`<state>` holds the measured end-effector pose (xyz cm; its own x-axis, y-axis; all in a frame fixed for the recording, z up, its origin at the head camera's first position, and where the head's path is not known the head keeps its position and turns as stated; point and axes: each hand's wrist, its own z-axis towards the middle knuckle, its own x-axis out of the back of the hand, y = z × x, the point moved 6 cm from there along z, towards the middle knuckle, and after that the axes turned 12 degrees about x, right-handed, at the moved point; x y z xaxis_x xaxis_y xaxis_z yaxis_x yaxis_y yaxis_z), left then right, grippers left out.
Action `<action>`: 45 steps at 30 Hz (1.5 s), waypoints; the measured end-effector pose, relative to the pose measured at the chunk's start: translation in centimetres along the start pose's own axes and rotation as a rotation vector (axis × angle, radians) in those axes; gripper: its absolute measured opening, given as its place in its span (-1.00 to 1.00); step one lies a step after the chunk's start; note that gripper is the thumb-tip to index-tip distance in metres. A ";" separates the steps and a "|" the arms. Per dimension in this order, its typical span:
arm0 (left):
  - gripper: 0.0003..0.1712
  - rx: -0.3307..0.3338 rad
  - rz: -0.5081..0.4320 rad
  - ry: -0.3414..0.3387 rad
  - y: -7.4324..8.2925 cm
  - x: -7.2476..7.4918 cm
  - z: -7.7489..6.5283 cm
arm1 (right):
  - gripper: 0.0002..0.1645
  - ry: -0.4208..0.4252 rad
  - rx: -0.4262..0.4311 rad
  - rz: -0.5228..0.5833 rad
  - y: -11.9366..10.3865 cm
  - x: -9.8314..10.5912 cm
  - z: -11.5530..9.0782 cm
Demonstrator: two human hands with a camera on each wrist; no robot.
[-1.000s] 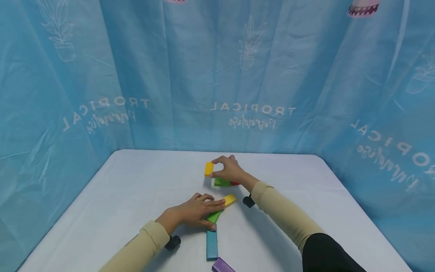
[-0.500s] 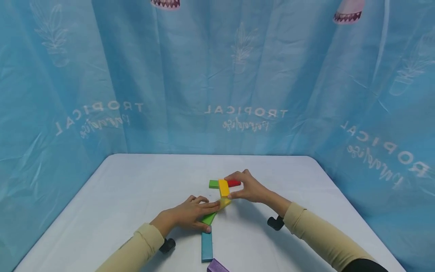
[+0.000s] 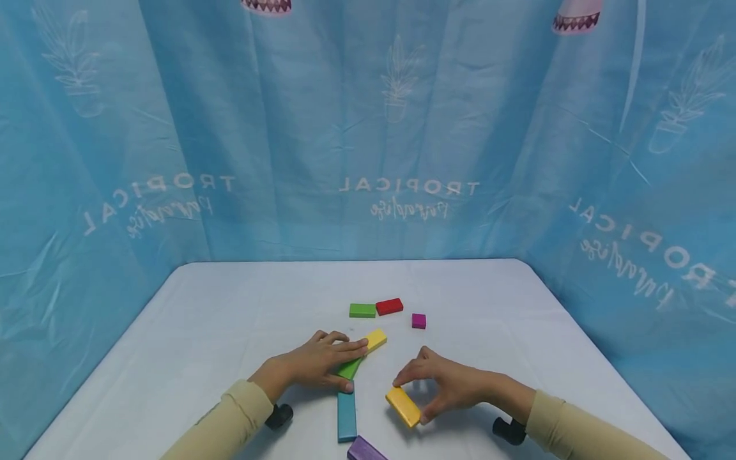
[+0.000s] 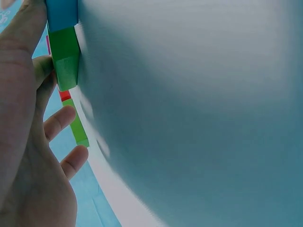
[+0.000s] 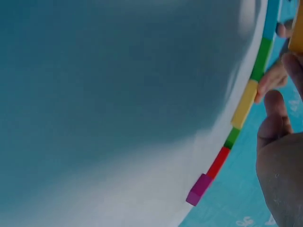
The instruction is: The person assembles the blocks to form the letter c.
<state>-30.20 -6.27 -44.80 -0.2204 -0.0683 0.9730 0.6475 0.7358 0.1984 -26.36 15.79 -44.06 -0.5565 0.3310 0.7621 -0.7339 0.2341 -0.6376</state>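
Observation:
My right hand pinches a yellow block by its ends between thumb and fingers, just right of a row of blocks. In the right wrist view the held yellow block shows at the upper right edge. My left hand rests across the row with fingers extended. Its fingertips touch a second yellow block and partly cover a green block. The left thumb lies at the far end of a blue block. A purple block meets the blue one's near end, cut by the frame.
Farther back on the white table lie a small green block, a red block and a magenta cube. A blue printed curtain surrounds the table's back and sides.
My right hand has carried the yellow block from the back of the table toward me and to the right, uncovering the red block and magenta cube. The left hand stays on the row.

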 end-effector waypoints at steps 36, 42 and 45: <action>-0.11 0.002 -0.001 0.010 -0.2 -0.5 0.1 | -0.43 -0.249 0.278 -0.152 -2.7 -3.7 -2.2; -0.11 0.010 -0.008 0.001 -0.1 -0.2 0.2 | -0.44 -0.223 0.326 -0.178 -3.5 -3.6 -2.4; -0.11 0.015 -0.012 0.000 -0.2 -0.2 0.3 | -0.46 -0.184 0.302 -0.182 -3.6 -3.6 -2.4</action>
<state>-30.47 -6.19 -45.07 -0.2277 -0.0771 0.9707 0.6343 0.7446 0.2079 -20.77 15.96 -44.73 -0.4475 0.1333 0.8843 -0.8930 -0.0147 -0.4498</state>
